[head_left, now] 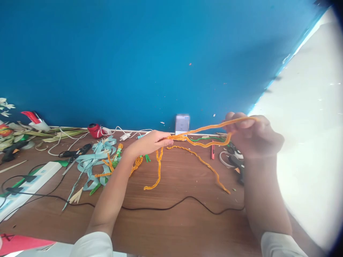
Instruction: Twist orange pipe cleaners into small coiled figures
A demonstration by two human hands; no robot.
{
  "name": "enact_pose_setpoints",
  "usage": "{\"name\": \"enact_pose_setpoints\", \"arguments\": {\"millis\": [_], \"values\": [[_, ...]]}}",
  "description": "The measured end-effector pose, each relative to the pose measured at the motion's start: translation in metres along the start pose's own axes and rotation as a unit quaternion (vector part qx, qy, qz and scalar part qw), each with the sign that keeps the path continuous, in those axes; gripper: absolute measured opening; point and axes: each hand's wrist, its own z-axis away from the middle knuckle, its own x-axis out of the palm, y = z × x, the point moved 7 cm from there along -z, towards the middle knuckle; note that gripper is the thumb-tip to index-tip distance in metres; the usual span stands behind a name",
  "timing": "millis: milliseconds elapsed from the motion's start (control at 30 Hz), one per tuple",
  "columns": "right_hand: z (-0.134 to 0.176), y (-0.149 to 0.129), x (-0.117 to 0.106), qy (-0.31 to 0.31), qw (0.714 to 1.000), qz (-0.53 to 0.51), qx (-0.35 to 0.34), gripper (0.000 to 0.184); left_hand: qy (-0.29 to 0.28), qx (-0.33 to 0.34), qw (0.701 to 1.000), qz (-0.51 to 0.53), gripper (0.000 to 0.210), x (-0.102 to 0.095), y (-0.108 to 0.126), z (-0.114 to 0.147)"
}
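Above the table, my left hand (152,141) pinches orange pipe cleaners (209,127) between thumb and fingertips where several strands meet. My right hand (253,134), slightly blurred, is closed on the other end of two strands. One strand runs taut between the hands and the other sags below it. A twisted orange pipe cleaner (159,167) hangs beneath my left fingertips. Another orange strand (205,163) slants from near the left hand toward the lower right. Behind my left forearm lie braided orange pieces (137,165), partly hidden.
Light-blue ribbon (104,151) lies tangled at the left, near a white power strip (32,189). A black cable (171,207) crosses the brown table (177,228). A phone (182,124) leans on the blue wall. Beside my right wrist are a red cutter (213,151) and a dark glue gun (237,164).
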Motion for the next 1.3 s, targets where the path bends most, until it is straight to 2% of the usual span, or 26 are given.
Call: {"name": "enact_pose_setpoints", "arguments": {"millis": [100,233,367,467,567,633,700,767,867,933,1000,1067,1133,1233,1300], "values": [[0.002,0.003,-0.003,0.042,0.999,-0.017,0.029,0.033,0.004,0.021,1.000,-0.005,0.041,0.001,0.003,-0.003],[0.004,0.004,0.003,0.067,0.992,0.074,0.073,0.064,0.036,0.057,0.996,-0.050,0.042,0.001,0.015,-0.001],[0.000,0.003,0.015,0.068,0.987,0.129,0.072,0.063,0.091,0.106,0.987,-0.081,0.038,-0.004,0.031,0.007],[-0.006,0.014,0.016,0.073,0.979,0.188,0.025,0.062,0.174,0.141,0.972,-0.066,0.035,-0.015,0.040,0.014],[-0.008,0.036,0.012,0.080,0.936,0.344,0.005,0.061,0.257,0.173,0.949,-0.050,0.035,-0.025,0.044,0.021],[-0.008,0.047,0.016,0.053,0.877,0.477,0.000,0.059,0.312,0.164,0.936,-0.024,0.037,-0.033,0.042,0.026],[-0.008,0.057,0.024,-0.025,0.830,0.557,0.028,0.056,0.365,0.120,0.923,0.019,0.036,-0.042,0.032,0.030],[-0.002,0.067,0.035,-0.158,0.825,0.533,0.099,0.056,0.401,0.066,0.911,0.068,0.037,-0.048,0.019,0.033],[0.021,0.068,0.055,-0.375,0.842,0.331,0.201,0.051,0.421,0.007,0.897,0.131,0.040,-0.053,-0.003,0.032],[0.032,0.052,0.066,-0.465,0.853,0.154,0.181,0.043,0.405,-0.016,0.901,0.158,0.042,-0.052,-0.014,0.027],[0.036,0.031,0.068,-0.501,0.859,0.000,0.104,0.041,0.360,-0.030,0.918,0.165,0.043,-0.047,-0.019,0.019],[0.034,0.018,0.061,-0.479,0.872,-0.094,0.028,0.049,0.307,-0.036,0.939,0.151,0.044,-0.041,-0.017,0.012],[0.028,0.008,0.049,-0.401,0.905,-0.137,-0.044,0.059,0.252,-0.031,0.959,0.128,0.044,-0.034,-0.010,0.008],[0.013,-0.005,0.025,-0.180,0.972,-0.101,-0.109,0.058,0.193,-0.025,0.977,0.088,0.043,-0.027,-0.003,0.007],[0.006,-0.011,0.011,-0.033,0.995,-0.007,-0.091,0.058,0.160,-0.021,0.985,0.056,0.043,-0.022,-0.001,0.007]]}}
